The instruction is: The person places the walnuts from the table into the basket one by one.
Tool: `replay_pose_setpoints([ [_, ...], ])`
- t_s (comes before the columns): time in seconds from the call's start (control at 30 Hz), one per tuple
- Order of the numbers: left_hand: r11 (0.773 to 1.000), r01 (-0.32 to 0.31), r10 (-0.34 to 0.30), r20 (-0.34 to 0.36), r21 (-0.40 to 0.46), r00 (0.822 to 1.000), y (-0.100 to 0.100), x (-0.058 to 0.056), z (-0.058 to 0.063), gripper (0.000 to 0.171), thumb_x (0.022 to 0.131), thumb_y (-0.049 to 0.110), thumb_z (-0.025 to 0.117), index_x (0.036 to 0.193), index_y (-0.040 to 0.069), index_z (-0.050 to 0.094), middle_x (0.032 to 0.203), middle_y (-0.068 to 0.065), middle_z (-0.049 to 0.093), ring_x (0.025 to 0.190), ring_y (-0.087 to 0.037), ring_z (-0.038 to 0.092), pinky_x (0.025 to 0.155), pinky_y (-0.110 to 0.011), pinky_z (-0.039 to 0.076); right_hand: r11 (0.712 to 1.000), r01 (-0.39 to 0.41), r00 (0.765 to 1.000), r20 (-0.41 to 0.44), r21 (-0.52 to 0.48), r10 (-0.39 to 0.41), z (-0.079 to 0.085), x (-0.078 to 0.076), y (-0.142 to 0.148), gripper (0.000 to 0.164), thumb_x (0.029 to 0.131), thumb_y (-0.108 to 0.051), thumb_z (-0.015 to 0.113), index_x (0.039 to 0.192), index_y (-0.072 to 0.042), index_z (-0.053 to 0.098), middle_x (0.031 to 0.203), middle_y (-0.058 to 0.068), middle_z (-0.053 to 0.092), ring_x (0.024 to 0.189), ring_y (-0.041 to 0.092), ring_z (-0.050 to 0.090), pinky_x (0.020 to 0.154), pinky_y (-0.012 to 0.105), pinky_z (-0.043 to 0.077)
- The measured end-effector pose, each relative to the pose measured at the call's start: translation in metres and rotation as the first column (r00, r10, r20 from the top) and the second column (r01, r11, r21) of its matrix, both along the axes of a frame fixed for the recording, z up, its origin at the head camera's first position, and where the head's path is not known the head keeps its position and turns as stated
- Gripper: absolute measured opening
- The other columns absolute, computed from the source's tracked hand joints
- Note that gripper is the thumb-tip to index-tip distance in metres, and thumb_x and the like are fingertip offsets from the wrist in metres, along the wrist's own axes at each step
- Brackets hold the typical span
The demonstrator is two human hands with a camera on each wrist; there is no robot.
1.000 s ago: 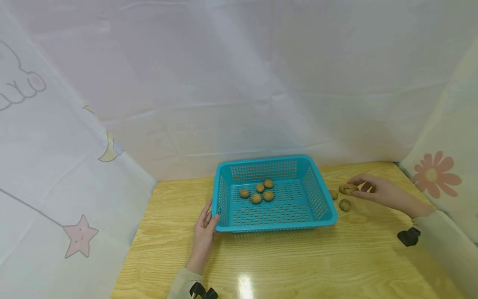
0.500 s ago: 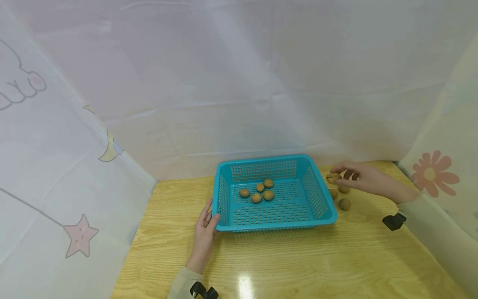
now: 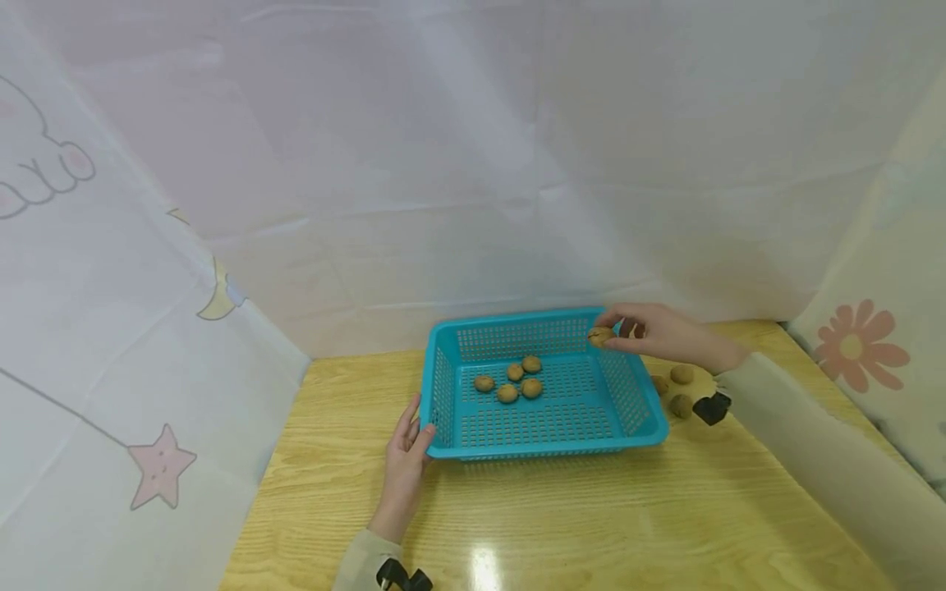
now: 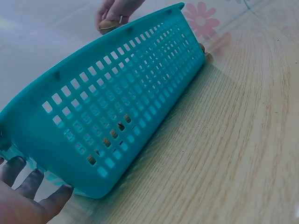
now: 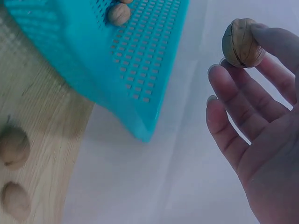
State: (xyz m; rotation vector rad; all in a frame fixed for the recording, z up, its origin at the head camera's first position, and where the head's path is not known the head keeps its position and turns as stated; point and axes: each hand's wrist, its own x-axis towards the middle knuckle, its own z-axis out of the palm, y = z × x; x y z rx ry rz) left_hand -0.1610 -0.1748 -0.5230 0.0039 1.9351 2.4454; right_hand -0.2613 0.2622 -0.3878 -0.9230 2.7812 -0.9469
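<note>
The walnut [image 3: 600, 336] has moved left toward the basket [image 3: 547, 447], pinched at the right grip's [image 3: 661, 330] tip.

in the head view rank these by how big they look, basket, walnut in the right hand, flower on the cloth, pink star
Largest to smallest:
1. blue basket, by far
2. flower
3. pink star, somewhat smaller
4. walnut in the right hand, clearly smallest

Head view from above, facing forward-down; wrist views close; all share basket [image 3: 547, 450].
</note>
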Motion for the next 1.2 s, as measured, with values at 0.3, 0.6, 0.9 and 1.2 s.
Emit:
replay_pose_setpoints([
  [0.3, 1.000, 0.009, -0.009, -0.003, -0.007, 1.000, -0.001, 0.001, 0.000, 0.066, 0.107, 0.016, 0.059, 0.166, 0.017, 0.028, 0.161, -0.020, 0.042, 0.143, -0.041, 0.047, 0.104, -0.045, 0.054, 1.000, -0.029, 0.999, 0.032, 0.013, 0.028, -0.002, -0.021, -0.039, 0.033, 0.101, -0.027, 0.072, 0.131, -0.013, 0.068, 0.118, 0.001, 0.071, 0.084, 0.014, 0.063, 0.072, 0.034, 0.055],
  [0.6, 1.000, 0.006, -0.006, -0.006, -0.005, 1.000, -0.001, 0.001, -0.001, 0.066, 0.107, 0.016, 0.059, 0.166, 0.017, 0.029, 0.161, -0.021, 0.042, 0.142, -0.042, 0.048, 0.104, -0.046, 0.055, 1.000, -0.010, 0.998, 0.066, -0.012, 0.011, -0.019, -0.041, -0.066, 0.033, 0.100, -0.029, 0.072, 0.131, -0.016, 0.068, 0.116, -0.001, 0.071, 0.093, 0.017, 0.066, 0.077, 0.038, 0.056],
  [0.9, 1.000, 0.007, -0.007, 0.010, -0.018, 1.000, -0.001, 0.001, 0.001, 0.067, 0.108, 0.014, 0.057, 0.167, 0.011, 0.025, 0.161, -0.022, 0.042, 0.142, -0.042, 0.048, 0.105, -0.045, 0.054, 0.999, -0.032, 0.989, 0.144, -0.033, 0.037, -0.055, -0.058, -0.078, 0.035, 0.101, -0.025, 0.071, 0.131, -0.009, 0.066, 0.124, 0.008, 0.071, 0.109, 0.030, 0.067, 0.090, 0.047, 0.057],
  [1.2, 1.000, 0.004, -0.003, 0.022, -0.014, 1.000, -0.001, 0.001, 0.002, 0.067, 0.107, 0.015, 0.059, 0.166, 0.014, 0.026, 0.162, -0.020, 0.040, 0.143, -0.041, 0.047, 0.103, -0.042, 0.055, 0.995, -0.054, 0.969, 0.246, 0.088, 0.031, -0.080, -0.070, -0.083, 0.030, 0.101, -0.020, 0.071, 0.127, -0.006, 0.067, 0.119, 0.009, 0.070, 0.111, 0.028, 0.066, 0.092, 0.047, 0.058],
])
